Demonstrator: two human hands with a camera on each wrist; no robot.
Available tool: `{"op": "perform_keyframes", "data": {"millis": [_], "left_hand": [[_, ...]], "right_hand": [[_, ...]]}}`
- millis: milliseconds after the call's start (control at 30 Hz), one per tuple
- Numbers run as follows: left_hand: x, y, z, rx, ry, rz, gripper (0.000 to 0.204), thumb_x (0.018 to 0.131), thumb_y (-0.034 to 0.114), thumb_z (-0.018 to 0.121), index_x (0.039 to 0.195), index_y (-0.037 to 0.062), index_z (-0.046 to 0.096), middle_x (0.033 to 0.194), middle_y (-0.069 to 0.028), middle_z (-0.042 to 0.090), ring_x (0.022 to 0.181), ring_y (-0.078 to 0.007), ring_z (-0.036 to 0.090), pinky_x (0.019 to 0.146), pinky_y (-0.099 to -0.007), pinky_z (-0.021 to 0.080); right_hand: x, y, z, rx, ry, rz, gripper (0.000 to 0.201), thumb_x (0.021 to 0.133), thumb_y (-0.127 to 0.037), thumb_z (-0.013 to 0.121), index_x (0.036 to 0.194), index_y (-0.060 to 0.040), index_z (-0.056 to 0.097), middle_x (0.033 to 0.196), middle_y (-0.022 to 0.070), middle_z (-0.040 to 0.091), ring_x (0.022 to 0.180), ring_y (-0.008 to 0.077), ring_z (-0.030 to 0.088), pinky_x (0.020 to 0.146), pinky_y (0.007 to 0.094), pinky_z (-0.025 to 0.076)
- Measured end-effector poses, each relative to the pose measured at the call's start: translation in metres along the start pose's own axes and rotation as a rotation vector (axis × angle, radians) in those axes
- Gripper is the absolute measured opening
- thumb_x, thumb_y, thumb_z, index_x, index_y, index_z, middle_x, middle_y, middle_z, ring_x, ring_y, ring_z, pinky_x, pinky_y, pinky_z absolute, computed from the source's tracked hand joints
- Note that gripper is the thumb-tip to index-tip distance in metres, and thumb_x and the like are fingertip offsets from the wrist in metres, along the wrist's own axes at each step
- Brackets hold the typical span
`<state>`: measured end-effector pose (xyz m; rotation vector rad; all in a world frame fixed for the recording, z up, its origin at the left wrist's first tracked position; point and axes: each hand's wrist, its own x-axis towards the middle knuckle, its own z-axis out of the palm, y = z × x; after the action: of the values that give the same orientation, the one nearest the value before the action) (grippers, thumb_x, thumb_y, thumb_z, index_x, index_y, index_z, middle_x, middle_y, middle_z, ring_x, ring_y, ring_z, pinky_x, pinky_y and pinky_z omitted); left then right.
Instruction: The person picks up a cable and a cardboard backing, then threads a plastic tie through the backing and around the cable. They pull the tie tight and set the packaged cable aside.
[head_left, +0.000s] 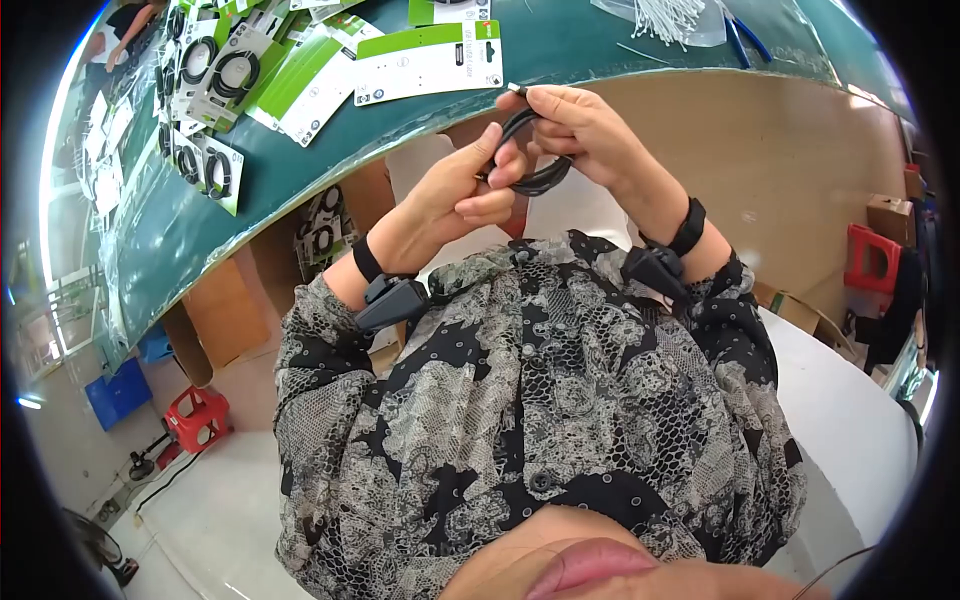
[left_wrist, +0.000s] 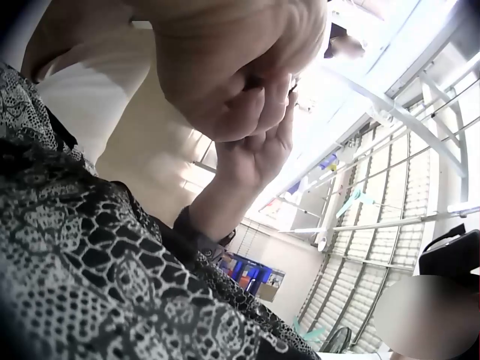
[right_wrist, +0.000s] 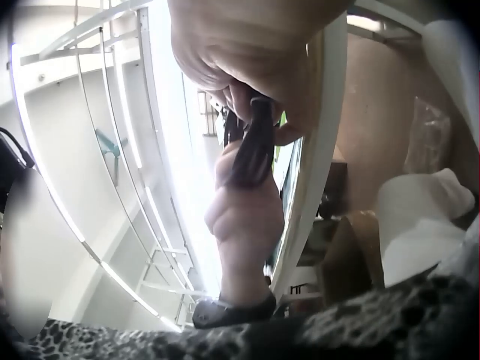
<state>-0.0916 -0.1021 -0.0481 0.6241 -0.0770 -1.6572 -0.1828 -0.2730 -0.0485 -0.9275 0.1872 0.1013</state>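
A coiled black cable is held between both hands, above the lap and just short of the table edge. My left hand grips the coil's left side, thumb on top. On the other side my right hand pinches the upper part between thumb and fingers, where a light-tipped cable end pokes out. The right wrist view shows the dark loops hanging from the right hand, with the left hand behind them. In the left wrist view, the left hand hides the cable.
On the green table lie cables on green-and-white cards and a flat card. White cable ties and blue-handled pliers lie at the back right. Red stools stand on both sides.
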Motion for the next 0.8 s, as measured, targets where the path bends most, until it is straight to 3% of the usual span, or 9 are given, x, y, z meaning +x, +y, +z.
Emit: {"op": "perform_keyframes", "data": {"millis": [200,333,433,467,567,667,733,800], "left_hand": [[0.0,0.016,0.009,-0.228,-0.086,0.109,0.032,0.099,0.034,0.029,0.092,0.0075,0.044,0.072,0.0003,0.044,0.034,-0.0044,0.028,0.035,-0.0189,0.022],[0.011,0.013,-0.008,-0.291,-0.139,0.153,0.029,0.1,0.028,0.029,0.099,0.0039,0.044,0.073,0.001,0.043,0.034,-0.004,0.031,0.036,-0.0183,0.026],[0.01,0.015,-0.015,-0.363,-0.121,0.173,0.027,0.1,0.025,0.029,0.1,0.0025,0.044,0.075,0.0009,0.043,0.034,-0.0041,0.032,0.036,-0.0183,0.027],[0.01,0.018,-0.015,-0.428,-0.091,0.182,0.026,0.1,0.024,0.029,0.1,0.0025,0.044,0.075,0.0004,0.044,0.034,-0.0043,0.032,0.035,-0.0186,0.027],[0.015,0.017,-0.018,-0.479,-0.105,0.21,0.025,0.1,0.023,0.031,0.103,0.0011,0.043,0.079,-0.0015,0.046,0.036,-0.0046,0.034,0.037,-0.0189,0.028],[0.017,0.014,-0.014,-0.453,-0.183,0.232,0.028,0.099,0.023,0.034,0.11,-0.0014,0.043,0.086,-0.0045,0.05,0.042,-0.0049,0.037,0.039,-0.0191,0.031],[0.01,0.023,0.008,-0.537,-0.17,0.289,0.038,0.097,0.027,0.038,0.117,-0.0051,0.038,0.098,-0.0095,0.05,0.052,-0.0081,0.043,0.049,-0.0208,0.038],[0.005,0.025,0.016,-0.573,-0.161,0.32,0.043,0.097,0.029,0.04,0.121,-0.0069,0.035,0.104,-0.012,0.05,0.058,-0.0097,0.045,0.054,-0.0217,0.041]], "right_hand": [[0.01,0.008,-0.001,0.168,0.116,-0.082,0.037,0.096,-0.027,0.044,0.113,0.0046,0.053,0.055,-0.0085,0.032,0.045,0.0011,0.026,0.051,0.0199,0.032],[0.016,0.015,-0.016,0.502,-0.081,-0.042,0.042,0.097,-0.031,0.041,0.113,0.0064,0.051,0.061,-0.0054,0.044,0.05,0.0039,0.037,0.056,0.0228,0.038],[0.012,-0.004,-0.006,-0.212,0.376,-0.228,0.035,0.093,-0.025,0.051,0.113,0.0039,0.052,0.075,0.0016,0.057,0.061,0.0104,0.049,0.063,0.0266,0.044],[0.008,-0.007,-0.003,-0.212,0.372,-0.229,0.035,0.093,-0.025,0.051,0.113,0.0039,0.052,0.075,0.0016,0.057,0.061,0.0104,0.049,0.063,0.0266,0.044],[-0.009,-0.012,0.007,-1.436,0.314,-0.782,0.033,0.081,-0.014,0.064,0.11,0.0003,0.057,0.089,0.006,0.063,0.074,0.0165,0.055,0.068,0.0286,0.046],[-0.006,0.001,0.007,-1.405,0.265,-0.807,0.033,0.074,-0.009,0.068,0.105,-0.0016,0.06,0.088,0.0065,0.063,0.073,0.0174,0.055,0.067,0.0273,0.046],[-0.006,0.001,0.008,-1.397,0.231,-0.826,0.034,0.07,-0.007,0.071,0.103,-0.0026,0.061,0.088,0.0068,0.063,0.072,0.0178,0.055,0.066,0.0266,0.046],[-0.008,-0.003,0.014,-1.228,0.256,-0.63,0.029,0.072,-0.007,0.07,0.099,-0.0017,0.062,0.086,0.005,0.063,0.071,0.0151,0.055,0.066,0.0254,0.045]]}}
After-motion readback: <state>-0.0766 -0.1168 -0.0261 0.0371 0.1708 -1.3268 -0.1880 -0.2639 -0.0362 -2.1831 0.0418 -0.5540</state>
